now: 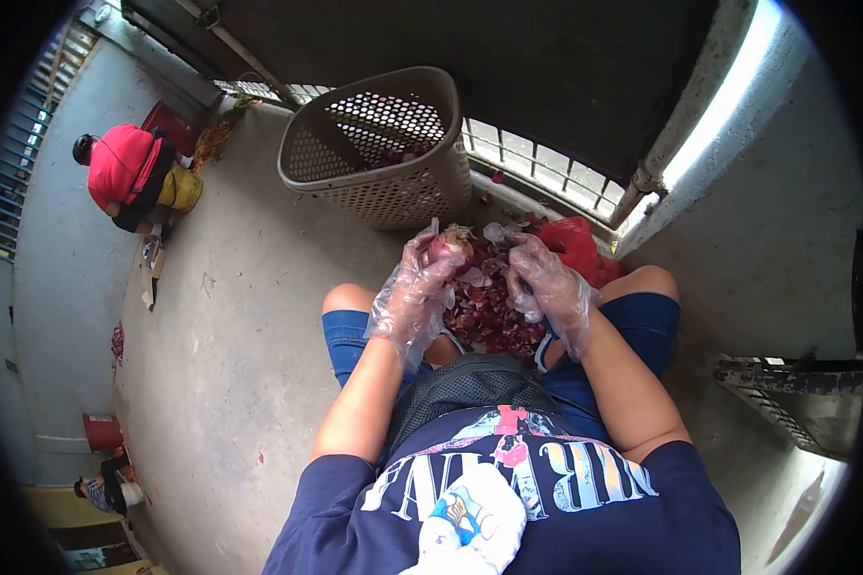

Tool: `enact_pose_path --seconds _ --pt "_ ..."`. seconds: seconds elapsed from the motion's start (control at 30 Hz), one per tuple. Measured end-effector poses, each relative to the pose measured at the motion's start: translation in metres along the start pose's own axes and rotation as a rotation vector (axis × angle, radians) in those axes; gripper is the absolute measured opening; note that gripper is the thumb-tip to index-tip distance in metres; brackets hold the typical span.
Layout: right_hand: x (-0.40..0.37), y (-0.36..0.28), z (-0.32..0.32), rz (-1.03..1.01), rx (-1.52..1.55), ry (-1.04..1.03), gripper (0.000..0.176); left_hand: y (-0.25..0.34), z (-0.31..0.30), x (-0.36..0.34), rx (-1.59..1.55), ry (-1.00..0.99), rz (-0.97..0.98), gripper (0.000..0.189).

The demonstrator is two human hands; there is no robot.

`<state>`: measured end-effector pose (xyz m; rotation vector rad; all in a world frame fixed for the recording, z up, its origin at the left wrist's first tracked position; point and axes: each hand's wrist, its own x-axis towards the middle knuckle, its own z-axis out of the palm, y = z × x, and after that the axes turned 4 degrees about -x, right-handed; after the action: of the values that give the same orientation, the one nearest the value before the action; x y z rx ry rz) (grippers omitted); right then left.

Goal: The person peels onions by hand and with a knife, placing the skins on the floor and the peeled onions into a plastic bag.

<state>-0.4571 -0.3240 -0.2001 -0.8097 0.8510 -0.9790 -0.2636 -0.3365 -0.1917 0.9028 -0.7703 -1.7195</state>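
My left hand (412,292), in a clear plastic glove, grips a red onion (451,251) whose dry roots point up. My right hand (548,280), also gloved, is beside it with the fingers curled in; whether they hold anything is hidden. A small gap separates this hand from the onion. Below both hands, between my knees, lies a heap of dark red onion skins (497,321). Just behind my right hand is a bright red bag (573,245).
A tall perforated plastic basket (388,196) stands ahead with onion pieces inside. A person in red (125,168) sits at far left near a dark red tub (171,132). Another person (105,489) sits lower left by a red bucket (103,431). A crate (786,383) is at right.
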Motion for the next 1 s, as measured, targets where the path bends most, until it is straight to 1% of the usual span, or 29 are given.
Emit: enact_pose_path --seconds 0.07,0.1,0.13,0.2,0.23,0.27,0.33,0.37,0.4,0.43,0.47,0.5,0.53,0.67,0.77,0.87,0.9,0.93,1.0 --pt "-0.007 -0.010 0.006 0.052 -0.174 -0.052 0.041 0.005 -0.006 -0.001 -0.019 0.115 -0.068 0.059" --pt "-0.007 -0.006 0.008 0.066 -0.324 -0.090 0.047 0.003 -0.010 0.002 -0.118 0.103 -0.088 0.048" --pt "-0.006 -0.006 0.009 0.066 -0.323 -0.093 0.047 0.001 -0.014 0.002 -0.118 0.105 -0.087 0.048" --pt "-0.006 -0.005 0.010 -0.086 -0.725 -0.171 0.054 0.000 -0.014 0.003 -0.372 0.047 -0.143 0.043" --pt "-0.007 -0.007 0.012 -0.135 -0.719 -0.197 0.061 -0.002 -0.009 0.006 -0.403 0.067 -0.145 0.039" --pt "-0.008 -0.006 0.013 -0.134 -0.719 -0.194 0.061 -0.002 -0.004 0.007 -0.403 0.066 -0.148 0.039" --pt "-0.009 -0.006 0.014 -0.173 -0.817 -0.150 0.065 0.000 0.006 0.009 -0.396 0.107 -0.209 0.034" --pt "-0.009 -0.007 0.014 -0.172 -0.817 -0.149 0.065 -0.007 0.003 0.016 -0.376 0.294 -0.233 0.029" --pt "-0.009 -0.010 0.016 -0.134 -0.808 -0.184 0.066 -0.004 0.006 0.016 -0.376 0.295 -0.236 0.029" --pt "-0.010 -0.010 0.016 -0.095 -0.798 -0.219 0.068 -0.001 0.010 0.015 -0.390 0.252 -0.278 0.028" --pt "-0.010 -0.009 0.015 -0.093 -0.796 -0.218 0.068 0.001 0.013 0.015 -0.403 0.210 -0.320 0.027" --pt "-0.009 -0.006 0.015 -0.117 -0.752 -0.231 0.068 -0.001 0.011 0.018 -0.402 0.212 -0.323 0.027" --pt "-0.009 -0.004 0.014 -0.141 -0.707 -0.244 0.068 -0.004 0.006 0.021 -0.384 0.213 -0.305 0.026" --pt "-0.007 0.000 0.012 -0.150 -0.704 -0.260 0.068 -0.015 -0.004 0.028 -0.368 0.218 -0.250 0.024" --pt "-0.006 0.001 0.013 -0.196 -0.671 -0.260 0.067 -0.013 0.000 0.025 -0.312 0.221 -0.234 0.027" --pt "-0.006 0.002 0.016 -0.188 -0.643 -0.250 0.067 -0.021 -0.012 0.031 -0.307 0.189 -0.205 0.028" --pt "-0.006 0.002 0.016 -0.140 -0.579 -0.260 0.067 -0.018 -0.007 0.029 -0.308 0.191 -0.205 0.028" --pt "-0.005 0.002 0.016 -0.092 -0.516 -0.269 0.067 -0.013 -0.001 0.026 -0.292 0.210 -0.196 0.024" --pt "-0.008 -0.002 0.019 -0.086 -0.533 -0.272 0.067 -0.016 -0.004 0.028 -0.275 0.227 -0.189 0.021"
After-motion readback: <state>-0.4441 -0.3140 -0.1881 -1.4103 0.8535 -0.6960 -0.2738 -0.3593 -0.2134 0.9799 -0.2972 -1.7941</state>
